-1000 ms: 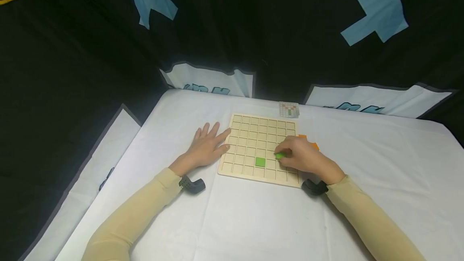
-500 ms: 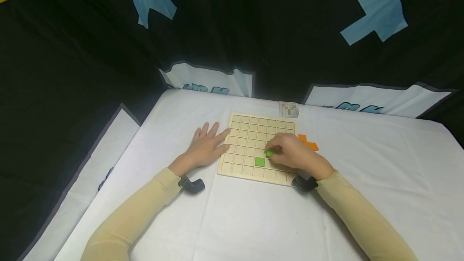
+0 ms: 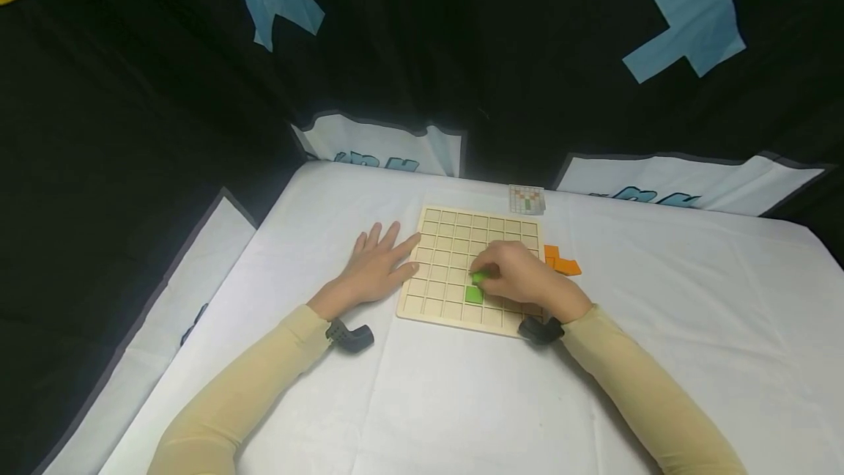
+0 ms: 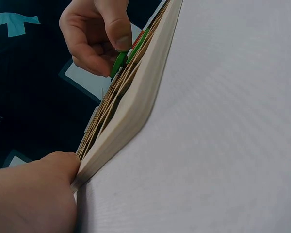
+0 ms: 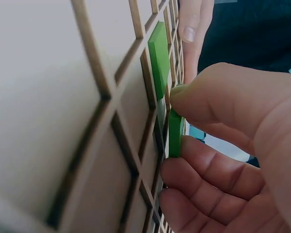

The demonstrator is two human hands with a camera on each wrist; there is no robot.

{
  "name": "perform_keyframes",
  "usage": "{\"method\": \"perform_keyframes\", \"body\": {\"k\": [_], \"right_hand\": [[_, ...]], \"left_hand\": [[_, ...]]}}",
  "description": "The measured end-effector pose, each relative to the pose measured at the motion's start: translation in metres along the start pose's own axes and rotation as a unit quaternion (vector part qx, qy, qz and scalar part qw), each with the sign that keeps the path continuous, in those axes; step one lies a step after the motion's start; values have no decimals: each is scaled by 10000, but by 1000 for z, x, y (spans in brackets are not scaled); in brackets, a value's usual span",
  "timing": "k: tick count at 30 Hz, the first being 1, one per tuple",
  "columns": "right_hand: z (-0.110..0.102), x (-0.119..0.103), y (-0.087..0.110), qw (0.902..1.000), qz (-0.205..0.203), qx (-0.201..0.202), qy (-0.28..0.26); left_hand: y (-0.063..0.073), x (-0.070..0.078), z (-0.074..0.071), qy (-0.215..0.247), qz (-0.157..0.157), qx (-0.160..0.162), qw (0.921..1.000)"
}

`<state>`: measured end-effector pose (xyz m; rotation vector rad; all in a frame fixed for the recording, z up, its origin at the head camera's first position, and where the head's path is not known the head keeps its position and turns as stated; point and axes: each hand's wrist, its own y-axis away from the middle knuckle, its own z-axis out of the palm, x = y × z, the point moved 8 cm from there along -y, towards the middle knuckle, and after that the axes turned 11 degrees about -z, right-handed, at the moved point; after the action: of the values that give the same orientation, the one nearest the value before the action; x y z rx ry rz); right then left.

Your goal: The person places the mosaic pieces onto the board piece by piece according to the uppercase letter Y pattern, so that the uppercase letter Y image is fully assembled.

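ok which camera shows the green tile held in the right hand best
The right wrist view: the green tile looks largest there, pinched in the right hand. The head view shows only a small patch, partly covered by the hand; the left wrist view shows it small and tilted, beyond the board's near edge.

Dim wrist views, soft shadows

the right hand (image 4: 89, 30) pinches a green tile (image 4: 119, 63).

Blue letters (image 3: 401, 164) on the white banners (image 3: 395, 139) (partly hidden) cannot be made out.
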<state>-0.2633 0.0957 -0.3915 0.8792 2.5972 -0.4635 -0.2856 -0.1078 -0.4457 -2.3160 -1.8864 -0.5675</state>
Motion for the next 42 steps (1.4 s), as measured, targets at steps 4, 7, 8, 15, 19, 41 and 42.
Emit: {"method": "perform_keyframes", "body": {"k": [4, 7, 8, 15, 19, 41, 42], "right_hand": [[2, 0, -2, 10000, 58, 3, -10], [3, 0, -3, 9999, 99, 19, -30], [4, 0, -3, 9999, 103, 21, -21], [6, 3, -2, 9996, 285, 12, 20], [5, 3, -2, 9995, 329, -7, 10], [7, 2, -3, 9997, 229, 104, 4], [7, 2, -3, 9997, 225, 104, 19]], "left_hand": [[0, 0, 0, 6, 15, -7, 10000], [0, 1, 1, 17, 25, -12, 10000], [0, 1, 1, 17, 34, -9, 10000], [0, 2, 1, -30, 49, 6, 10000], [-1, 2, 1, -20, 35, -18, 10000], [0, 1, -1, -84, 5, -42, 10000], [1, 2, -2, -92, 16, -27, 10000]]}}
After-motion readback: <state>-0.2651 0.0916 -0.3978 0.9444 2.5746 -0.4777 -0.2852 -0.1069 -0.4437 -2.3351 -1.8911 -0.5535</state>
